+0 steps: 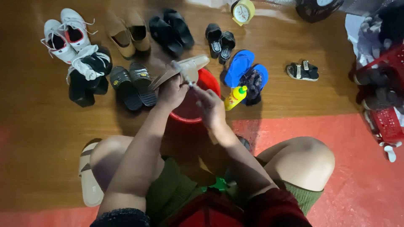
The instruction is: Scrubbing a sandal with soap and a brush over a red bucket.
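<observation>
My left hand (171,91) grips a beige sandal (187,67) and holds it over a red bucket (209,80) between my knees. My right hand (210,106) is closed on a small thin tool whose tip touches the sandal; I cannot make out what the tool is. Both hands hover above the bucket's rim. A yellow bottle (235,97) with a green and red cap lies just right of the bucket.
Shoes lie on the wooden floor: white sneakers (65,33), tan shoes (126,33), black slides (132,86), black sandals (171,30), blue flip-flops (242,67), a small child's sandal (302,71). A white slide (88,176) sits by my left knee. A red basket (385,122) stands right.
</observation>
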